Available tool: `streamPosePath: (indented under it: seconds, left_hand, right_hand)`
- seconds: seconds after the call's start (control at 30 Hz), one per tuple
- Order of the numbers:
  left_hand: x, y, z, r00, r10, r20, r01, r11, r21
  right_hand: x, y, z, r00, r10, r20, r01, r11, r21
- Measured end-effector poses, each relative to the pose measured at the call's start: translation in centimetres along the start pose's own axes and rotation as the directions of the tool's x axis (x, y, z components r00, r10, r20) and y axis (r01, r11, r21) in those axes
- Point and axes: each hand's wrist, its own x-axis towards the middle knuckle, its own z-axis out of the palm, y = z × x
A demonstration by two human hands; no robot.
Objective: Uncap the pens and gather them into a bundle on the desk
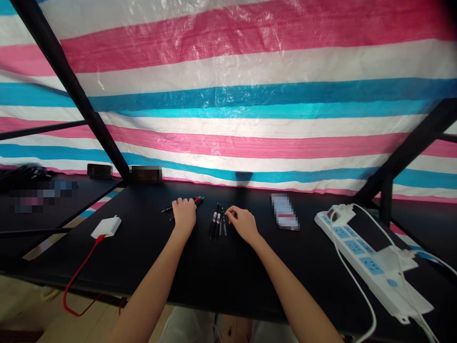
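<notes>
From my remote view, the left hand (pixel 184 214) lies over some loose pens (pixel 199 200), fingers bent; I can't tell whether it grips any. Between both hands, a row of pens (pixel 218 218) lies on the desk (pixel 143 224), just left of the right hand (pixel 244 223), whose fingers curl, their hold unclear to me.

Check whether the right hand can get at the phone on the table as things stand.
Probably yes: only black tabletop shows between the right hand and the phone to its right, though its fingertips are close by the pens.
</notes>
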Motion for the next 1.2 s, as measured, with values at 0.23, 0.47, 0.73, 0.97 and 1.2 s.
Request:
streamPosePath:
  seconds: [0.23,0.47,0.73,0.97,1.2]
  left_hand:
    - [0.4,0.3,-0.1,0.996,-0.063,0.062,0.069,0.991,-0.115]
    - [-0.6,3.2,0.0,0.960,0.147,0.238,-0.086,0.965,-0.250]
    - [-0.3,2.8,0.4,0.913,0.257,0.317,-0.144,0.929,-0.340]
    - [-0.3,2.2,0.6,0.921,0.251,0.298,-0.183,0.954,-0.239]
    - [0.7,0.6,0.9,0.982,0.142,0.121,-0.111,0.965,-0.236]
  right_hand:
    - [0.0,0.2,0.6,0.996,0.083,-0.012,-0.084,0.965,-0.248]
    - [0.0,0.1,1.3,0.997,0.073,0.023,-0.064,0.961,-0.269]
    - [-0.3,-0.6,1.8,0.997,-0.054,0.052,0.064,0.970,-0.234]
    - [-0.6,-0.4,2.0,0.996,-0.075,0.043,0.085,0.934,-0.348]
    - [-0.1,0.8,0.0,0.986,0.158,-0.057,-0.164,0.824,-0.542]
